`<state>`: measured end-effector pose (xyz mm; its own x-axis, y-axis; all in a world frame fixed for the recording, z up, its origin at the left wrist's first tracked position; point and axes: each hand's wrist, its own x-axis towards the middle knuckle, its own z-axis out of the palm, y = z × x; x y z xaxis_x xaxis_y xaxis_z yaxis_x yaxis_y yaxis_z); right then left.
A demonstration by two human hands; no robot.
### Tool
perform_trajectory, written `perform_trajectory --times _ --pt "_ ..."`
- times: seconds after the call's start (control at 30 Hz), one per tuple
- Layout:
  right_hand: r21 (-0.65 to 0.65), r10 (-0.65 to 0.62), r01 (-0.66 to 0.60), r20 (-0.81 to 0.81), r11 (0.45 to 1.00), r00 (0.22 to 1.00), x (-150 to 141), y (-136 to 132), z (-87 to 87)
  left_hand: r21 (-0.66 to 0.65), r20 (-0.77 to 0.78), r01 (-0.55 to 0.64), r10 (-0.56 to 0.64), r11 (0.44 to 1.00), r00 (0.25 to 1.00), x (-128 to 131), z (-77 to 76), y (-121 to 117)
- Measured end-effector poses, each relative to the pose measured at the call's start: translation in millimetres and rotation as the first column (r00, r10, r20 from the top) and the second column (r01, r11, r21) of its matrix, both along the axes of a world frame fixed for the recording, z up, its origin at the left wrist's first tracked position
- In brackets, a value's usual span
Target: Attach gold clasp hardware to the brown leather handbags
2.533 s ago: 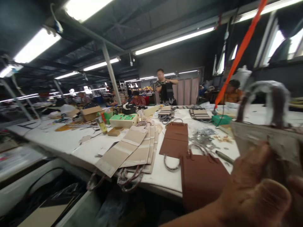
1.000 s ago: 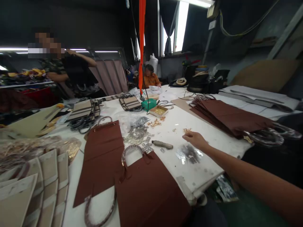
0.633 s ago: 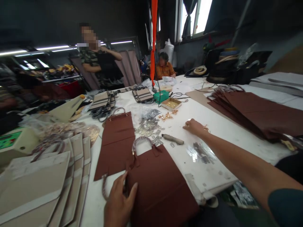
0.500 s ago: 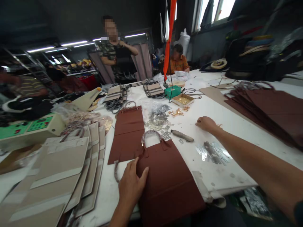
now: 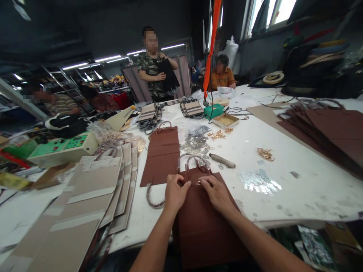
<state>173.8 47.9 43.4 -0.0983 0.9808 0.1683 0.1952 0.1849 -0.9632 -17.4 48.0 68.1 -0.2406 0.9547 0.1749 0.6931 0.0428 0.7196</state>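
A small gold-toned fitting (image 5: 199,182) is probably the likeliest thing to go astray: the right hand (image 5: 217,193) pinches it between thumb and fingertips just below the top edge of a brown bag panel (image 5: 202,223), and so slight a hold could let it slip or skew. The left hand (image 5: 176,192) is at the panel's top edge by the handle loops (image 5: 195,160), fingers curled and near together; whether its grip nips the material or merely presses, I cannot tell. The panel crosses the near edge of the bench (image 5: 317,189), its lower part hanging over; that weight might drag it out of line if the left hand eased. Hard metal could also mark the brown face if pushed crookedly.

The panel looks smooth, matt and leather-like, flat and nearly rectangular, with a faint crosswise crease. The loops are rounded arches in shiny clear wrapping. Right of the panel, towards the bench's near edge, flat silver plates (image 5: 261,182) overlap; beyond them sits a jagged little heap of gold-toned pieces (image 5: 265,153). To the left, stiff beige panels (image 5: 93,177) with pale strips fan out over the near edge.
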Motion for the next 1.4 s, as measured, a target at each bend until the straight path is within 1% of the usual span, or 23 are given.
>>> perform_trajectory --times 0.07,0.1,0.17,0.23,0.3,0.37,0.47,0.57,0.63,0.7,0.8,0.87,1.0,1.07,1.13,1.2,1.27,1.33,1.4 --pt "0.032 0.008 -0.008 0.005 0.999 1.0 -5.6 -3.7 -9.1 0.075 0.204 -0.097 0.08 0.992 0.976 6.5 -3.7 -5.5" --pt "0.058 0.015 -0.016 0.019 0.998 1.0 -5.8 -3.8 -11.8 0.078 0.31 -0.156 0.124 0.985 0.943 8.9 -6.8 -8.0" --pt "0.114 0.049 -0.059 0.085 0.992 0.995 -4.7 -3.1 -14.3 0.04 0.472 -0.26 0.211 0.965 0.856 11.7 -15.0 -11.9" --pt "0.155 0.093 -0.123 0.185 0.98 0.978 -4.0 -2.8 -15.1 -0.014 0.572 -0.306 0.259 0.952 0.778 12.1 -23.7 -15.1" --pt "0.159 0.136 -0.184 0.27 0.97 0.953 -3.9 -3.1 -16.2 -0.074 0.675 -0.295 0.266 0.953 0.688 10.8 -30.6 -18.3" --pt "0.161 0.167 -0.23 0.33 0.96 0.929 -3.6 -3.5 -17.9 -0.136 0.759 -0.232 0.252 0.963 0.601 8.4 -34.9 -21.5" --pt "0.2 0.195 -0.3 0.42 0.933 0.886 -2.0 -3.1 -19.0 -0.206 0.839 -0.138 0.247 0.969 0.485 5.2 -38.5 -24.7" --pt "0.208 0.225 -0.365 0.494 0.907 0.84 -0.2 -1.5 -18.0 -0.197 0.888 -0.109 0.224 0.974 0.402 5.0 -42.3 -26.2" --pt "0.205 0.241 -0.395 0.522 0.896 0.818 0.6 -0.1 -16.7 -0.158 0.909 -0.118 0.191 0.98 0.37 7.0 -45.3 -27.7" --pt "0.224 0.233 -0.413 0.555 0.883 0.799 0.4 1.2 -15.0 -0.119 0.92 -0.148 0.165 0.982 0.356 9.6 -48.2 -30.1" --pt "0.262 0.174 -0.409 0.616 0.874 0.768 -2.2 2.5 -12.2 -0.086 0.918 -0.211 0.16 0.974 0.363 12.1 -52.6 -34.3" --pt "0.266 0.146 -0.398 0.642 0.878 0.752 -5.1 3.5 -11.2 -0.076 0.909 -0.241 0.167 0.967 0.382 12.1 -55.8 -36.4" --pt "0.263 0.108 -0.346 0.635 0.901 0.765 -8.2 8.1 -10.9 -0.067 0.886 -0.277 0.185 0.958 0.424 11.0 -61.8 -37.6" --pt "0.24 0.123 -0.349 0.64 0.906 0.759 -7.1 10.6 -8.0 -0.066 0.878 -0.284 0.191 0.957 0.439 11.1 -63.1 -37.6" --pt "0.195 0.177 -0.373 0.627 0.907 0.759 -5.8 11.5 -1.9 -0.064 0.873 -0.282 0.191 0.957 0.449 11.6 -62.9 -37.6" --pt "0.144 0.237 -0.374 0.556 0.916 0.796 -6.5 9.2 5.1 -0.06 0.869 -0.278 0.187 0.959 0.457 12.0 -61.9 -37.8" --pt "0.107 0.254 -0.337 0.461 0.935 0.851 -10.7 4.0 9.6 -0.053 0.868 -0.271 0.179 0.961 0.464 12.2 -60.7 -38.2" --pt "0.102 0.208 -0.27 0.404 0.957 0.891 -18.2 -2.6 9.8 -0.044 0.866 -0.264 0.169 0.964 0.47 12.2 -60.1 -38.6" --pt "0.135 0.141 -0.21 0.397 0.968 0.907 -26.6 -8.4 6.7 -0.033 0.865 -0.255 0.156 0.966 0.477 12.2 -59.9 -39.2"
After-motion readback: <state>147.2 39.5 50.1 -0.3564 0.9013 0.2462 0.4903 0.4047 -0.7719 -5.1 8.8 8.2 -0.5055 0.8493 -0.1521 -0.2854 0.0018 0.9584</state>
